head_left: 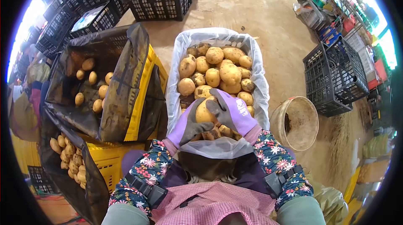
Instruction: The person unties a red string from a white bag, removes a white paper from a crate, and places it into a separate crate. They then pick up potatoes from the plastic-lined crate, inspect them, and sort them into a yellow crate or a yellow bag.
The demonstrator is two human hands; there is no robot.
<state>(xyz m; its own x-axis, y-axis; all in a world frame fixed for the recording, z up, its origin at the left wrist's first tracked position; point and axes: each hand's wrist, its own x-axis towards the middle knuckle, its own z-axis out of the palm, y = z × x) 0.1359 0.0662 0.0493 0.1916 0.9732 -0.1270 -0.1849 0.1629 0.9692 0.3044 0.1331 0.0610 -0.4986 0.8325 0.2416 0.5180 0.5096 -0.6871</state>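
My left hand (pixel 189 120) and right hand (pixel 232 109) are wrapped round one potato (pixel 204 112), at my twelve o'clock, over the near end of the white-lined crate (pixel 262 84); loosen my fingers and it could drop, bruising the heaped potatoes (pixel 214 55).

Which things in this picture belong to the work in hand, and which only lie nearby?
Belonging to the work:
potato, held by left hand and right hand
white-lined container of potatoes beneath
probably the black-lined yellow crates with potatoes

Seemingly just nearby:
round bucket
black crates at right
stacked black crates beyond
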